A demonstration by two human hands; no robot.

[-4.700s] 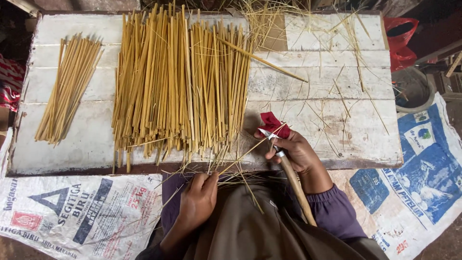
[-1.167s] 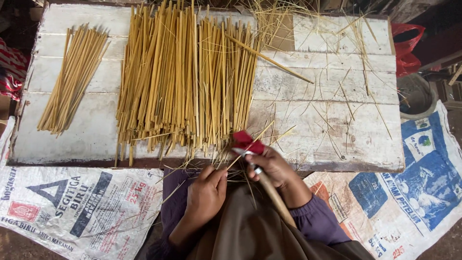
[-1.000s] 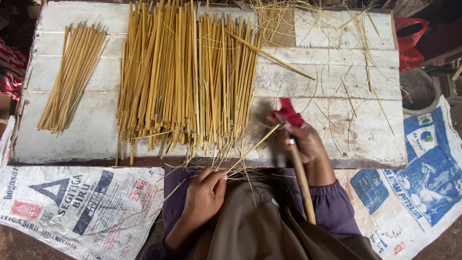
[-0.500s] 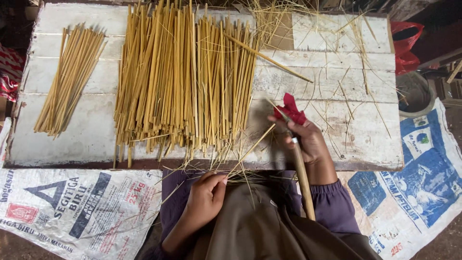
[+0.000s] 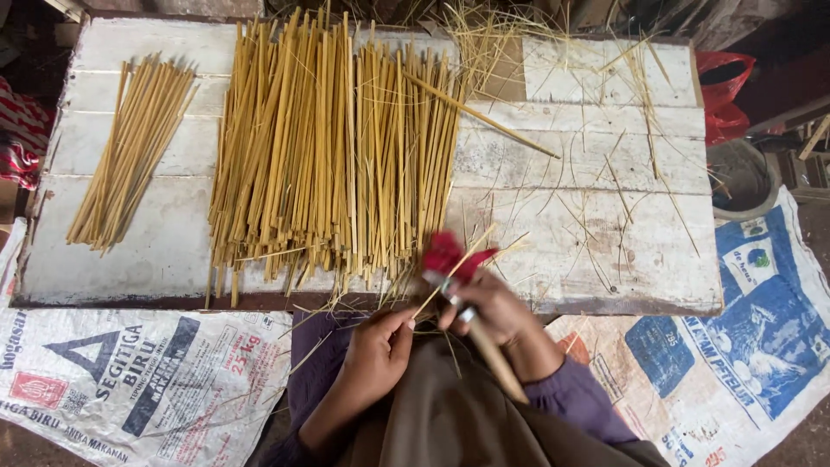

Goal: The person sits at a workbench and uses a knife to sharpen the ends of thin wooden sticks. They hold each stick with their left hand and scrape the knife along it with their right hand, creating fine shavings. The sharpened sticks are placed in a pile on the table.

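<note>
The left hand (image 5: 378, 346) pinches a thin bamboo strip (image 5: 454, 270); just beside it, the right hand (image 5: 493, 311) grips a wooden-handled knife (image 5: 488, 350) (red-wrapped above the fist).

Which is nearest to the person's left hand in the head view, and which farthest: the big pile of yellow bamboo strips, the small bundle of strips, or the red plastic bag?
From the left hand:
1. Big pile of yellow bamboo strips, just ahead, mid-board.
2. Small bundle of strips, far left of the board.
3. Red plastic bag, beyond the board's top right corner.
</note>
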